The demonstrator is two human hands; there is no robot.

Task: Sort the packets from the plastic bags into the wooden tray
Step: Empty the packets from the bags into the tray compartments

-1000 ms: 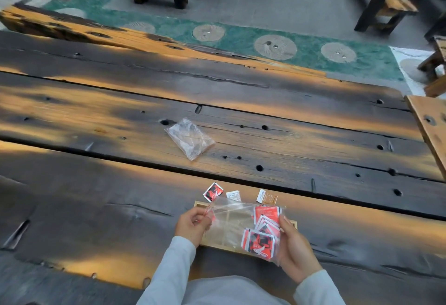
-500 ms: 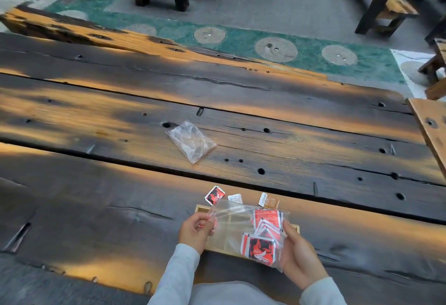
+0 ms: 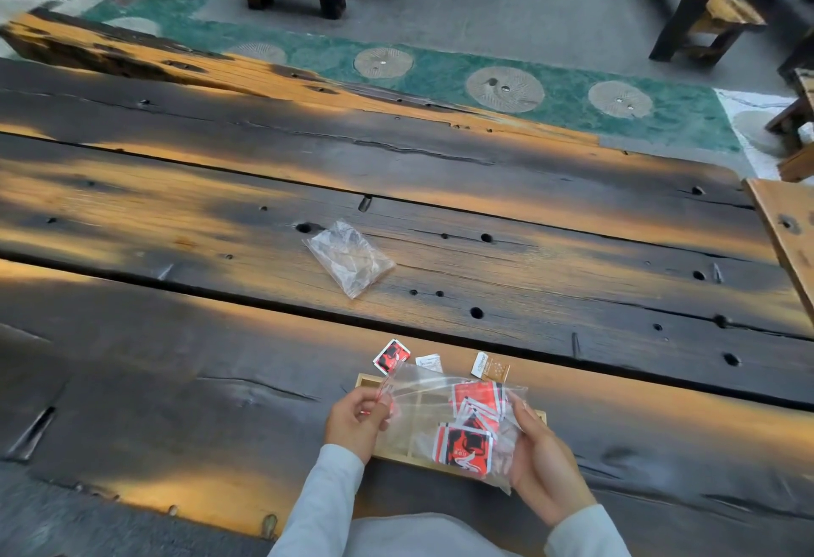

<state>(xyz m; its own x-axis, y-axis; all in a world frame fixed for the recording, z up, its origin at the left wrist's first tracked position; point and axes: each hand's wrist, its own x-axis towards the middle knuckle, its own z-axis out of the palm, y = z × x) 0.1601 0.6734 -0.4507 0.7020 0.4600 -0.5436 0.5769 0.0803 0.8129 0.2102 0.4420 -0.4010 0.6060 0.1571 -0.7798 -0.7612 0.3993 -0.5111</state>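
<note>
Both hands hold a clear bag (image 3: 423, 398) of red packets (image 3: 467, 446) above the tray (image 3: 365, 380): left hand (image 3: 357, 422) fingers pinch its edge, right hand (image 3: 539, 464) fingers grip its side. An empty bag (image 3: 350, 258) lies beyond the tray.

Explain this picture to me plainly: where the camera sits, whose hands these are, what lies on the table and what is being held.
There is no machine here. The camera is worn on a person's head and looks down at their own two bare hands. The left hand and right hand hold a clear plastic bag with red packets inside, above a wooden tray on a dark plank table. Beyond the tray lie three loose packets: one red, one white, one brown. Farther off lies a second, crumpled clear bag.
</note>
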